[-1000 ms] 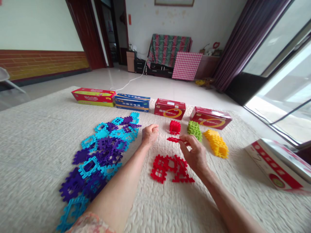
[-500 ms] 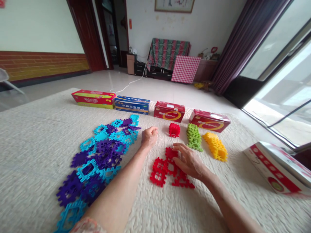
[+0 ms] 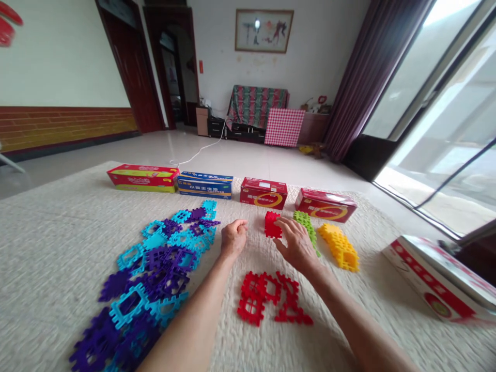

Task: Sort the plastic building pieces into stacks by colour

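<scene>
My right hand (image 3: 297, 244) is at a red interlocking plastic piece (image 3: 273, 226), held between thumb and fingers against the small red stack; the fingers hide its right edge. My left hand (image 3: 234, 237) rests as a closed fist on the mat, left of the red stack, with nothing showing in it. Nearer to me lie several loose red pieces (image 3: 251, 306), some with window-like openings. Beside my right hand a row of green pieces (image 3: 307, 223) is partly covered. Farther right is a row of yellow pieces (image 3: 343, 250).
A heap of purple and light-blue pieces (image 3: 155, 241) spreads along the left. Behind stand a red-and-yellow box (image 3: 142, 179), a blue box (image 3: 204, 186) and two dark red boxes (image 3: 263, 193) (image 3: 326, 205). A white-and-red box (image 3: 430, 281) sits at the right on the cream mat (image 3: 62, 248).
My right hand has moved forward from the loose red pieces to the red stack, taking one red piece along. My left fist stays about where it was. The view has tilted up.
</scene>
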Available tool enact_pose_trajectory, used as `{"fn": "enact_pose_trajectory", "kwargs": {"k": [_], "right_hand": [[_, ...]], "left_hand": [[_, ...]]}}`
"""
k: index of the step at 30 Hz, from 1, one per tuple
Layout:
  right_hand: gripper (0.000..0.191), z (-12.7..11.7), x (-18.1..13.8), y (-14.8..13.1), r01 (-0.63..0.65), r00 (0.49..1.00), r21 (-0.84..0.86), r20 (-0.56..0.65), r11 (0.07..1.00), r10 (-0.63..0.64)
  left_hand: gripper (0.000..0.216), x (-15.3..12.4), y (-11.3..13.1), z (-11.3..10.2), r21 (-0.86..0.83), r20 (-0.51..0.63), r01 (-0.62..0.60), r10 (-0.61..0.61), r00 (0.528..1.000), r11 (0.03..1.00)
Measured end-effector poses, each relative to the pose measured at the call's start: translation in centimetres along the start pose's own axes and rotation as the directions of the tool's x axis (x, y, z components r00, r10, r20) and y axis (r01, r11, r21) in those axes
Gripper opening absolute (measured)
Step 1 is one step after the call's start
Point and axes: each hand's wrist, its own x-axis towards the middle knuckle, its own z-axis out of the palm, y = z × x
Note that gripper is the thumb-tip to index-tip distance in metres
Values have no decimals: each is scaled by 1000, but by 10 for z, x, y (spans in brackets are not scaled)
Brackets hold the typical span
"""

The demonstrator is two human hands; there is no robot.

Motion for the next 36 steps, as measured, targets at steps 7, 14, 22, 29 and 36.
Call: {"fn": "enact_pose_trajectory", "kwargs": {"k": [7,14,22,29,36], "right_hand": [[41,20,1,11,-12,1000,-94,-18,995,10],[41,22,0,11,-22,999,-136,-28,990,18],[31,8,-6,1,3,997,-49,-82,999,-7],[19,-31,-30,-15,-170,942,191,319,967,103],[17,-58,-41,-35,-193,900,223,428,955,82]], "left_hand": [[35,0,0,1,-17,1,8,-8,1000,1000],[35,-1,3,0,-19,4,21,-21,1000,1000],[34,-1,4,-1,-23,0,14,-14,1000,1000],[33,0,2,-1,2,7,23,-23,1000,1000],[32,0,0,0,13,-2,2,-2,1000,1000]]}}
